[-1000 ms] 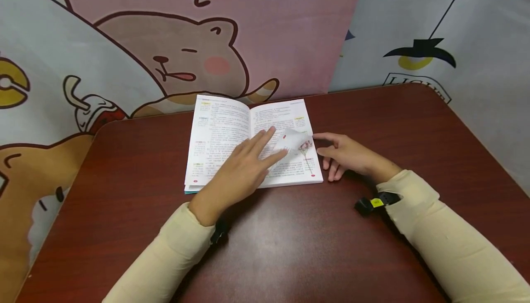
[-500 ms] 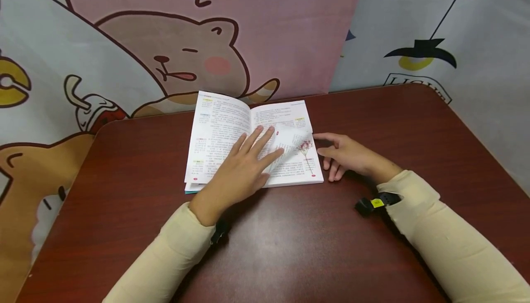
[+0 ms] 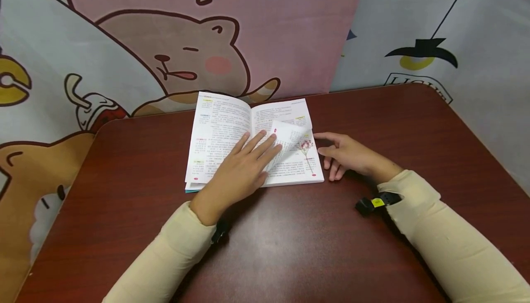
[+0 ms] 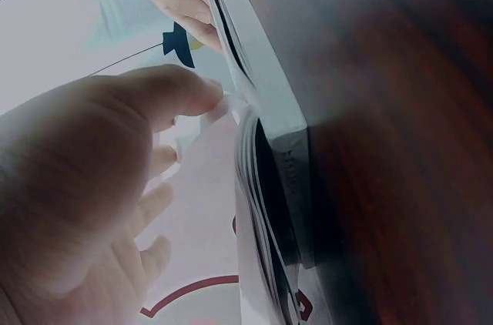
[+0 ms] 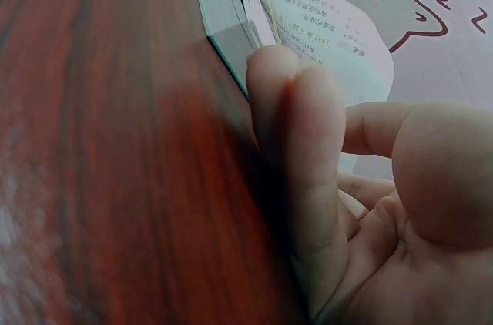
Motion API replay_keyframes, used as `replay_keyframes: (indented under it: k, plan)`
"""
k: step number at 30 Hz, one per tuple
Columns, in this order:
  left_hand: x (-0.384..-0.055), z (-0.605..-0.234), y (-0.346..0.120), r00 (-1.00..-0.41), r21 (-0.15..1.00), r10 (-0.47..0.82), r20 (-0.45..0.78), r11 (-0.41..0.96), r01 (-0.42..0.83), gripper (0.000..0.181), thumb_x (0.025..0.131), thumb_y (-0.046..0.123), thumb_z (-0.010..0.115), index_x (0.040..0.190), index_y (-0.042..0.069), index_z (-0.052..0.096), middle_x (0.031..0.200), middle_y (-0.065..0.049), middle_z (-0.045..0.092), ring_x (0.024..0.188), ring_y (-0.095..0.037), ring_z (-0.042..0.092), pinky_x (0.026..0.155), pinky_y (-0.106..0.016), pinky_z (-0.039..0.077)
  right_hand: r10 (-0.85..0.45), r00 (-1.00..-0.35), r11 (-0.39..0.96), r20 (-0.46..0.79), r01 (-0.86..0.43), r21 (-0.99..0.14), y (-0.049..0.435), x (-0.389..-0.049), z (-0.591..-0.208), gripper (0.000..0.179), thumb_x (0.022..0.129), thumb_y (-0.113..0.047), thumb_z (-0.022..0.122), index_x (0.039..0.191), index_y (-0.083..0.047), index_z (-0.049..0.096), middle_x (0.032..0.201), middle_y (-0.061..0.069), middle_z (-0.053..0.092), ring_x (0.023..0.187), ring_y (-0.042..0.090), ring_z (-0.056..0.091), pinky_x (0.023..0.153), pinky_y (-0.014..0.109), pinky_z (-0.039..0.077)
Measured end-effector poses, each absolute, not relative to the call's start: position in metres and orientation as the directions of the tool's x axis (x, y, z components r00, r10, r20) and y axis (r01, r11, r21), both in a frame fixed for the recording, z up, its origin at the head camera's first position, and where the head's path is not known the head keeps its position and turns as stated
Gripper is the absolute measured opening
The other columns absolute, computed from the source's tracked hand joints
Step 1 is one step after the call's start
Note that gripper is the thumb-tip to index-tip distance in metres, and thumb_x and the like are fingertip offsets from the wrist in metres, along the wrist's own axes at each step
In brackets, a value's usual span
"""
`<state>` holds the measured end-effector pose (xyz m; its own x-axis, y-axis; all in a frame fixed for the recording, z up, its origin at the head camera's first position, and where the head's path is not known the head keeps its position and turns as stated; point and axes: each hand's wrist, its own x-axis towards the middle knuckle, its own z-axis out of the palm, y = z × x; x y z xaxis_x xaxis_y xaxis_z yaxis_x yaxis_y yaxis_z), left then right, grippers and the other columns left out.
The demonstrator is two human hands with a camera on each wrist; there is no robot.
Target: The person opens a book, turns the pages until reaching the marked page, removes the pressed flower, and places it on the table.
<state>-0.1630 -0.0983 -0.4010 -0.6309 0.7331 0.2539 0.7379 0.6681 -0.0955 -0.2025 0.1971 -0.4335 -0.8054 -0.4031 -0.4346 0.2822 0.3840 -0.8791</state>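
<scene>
An open printed book (image 3: 223, 128) lies on the dark red-brown table. My left hand (image 3: 238, 167) is over its middle, fingers spread and fairly straight. Beside those fingertips a loose page (image 3: 285, 140) curls over to the left, showing its underside; the hand hides part of it. In the left wrist view, the thumb tip meets a thin fold of paper near the spine. My right hand (image 3: 348, 156) rests at the book's right edge, index finger reaching toward the page border and the other fingers loosely bent. The right wrist view shows the raised page (image 5: 331, 32) beyond its fingers.
The table (image 3: 265, 248) spreads out around the book. Behind its far edge hangs a cloth (image 3: 290, 31) with cartoon animals. A black wrist strap (image 3: 389, 198) with a yellow tag sits at the right sleeve.
The curling page has moved farther left, toward the left hand, and its corner stands out more. The left fingers have shifted slightly; the right hand has stayed in place.
</scene>
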Motion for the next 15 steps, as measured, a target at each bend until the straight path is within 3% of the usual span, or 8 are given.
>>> replay_keyframes:
  k: [15]
  plan:
    - [-0.1631, -0.4023, -0.0991, -0.609, -0.114, 0.754, 0.246, 0.646, 0.755, 0.054, 0.082, 0.019, 0.061, 0.135, 0.022, 0.047, 0.148, -0.002, 0.034, 0.142, -0.025, 0.019, 0.114, -0.047, 0.016, -0.413, -0.810, 0.371, -0.416, 0.268, -0.889, 0.1972, -0.2029, -0.4358, 0.058, 0.093, -0.023, 0.053, 0.144, -0.025, 0.025, 0.070, 0.014, 0.055, 0.050, 0.029, 0.064, 0.050, 0.047, 0.052]
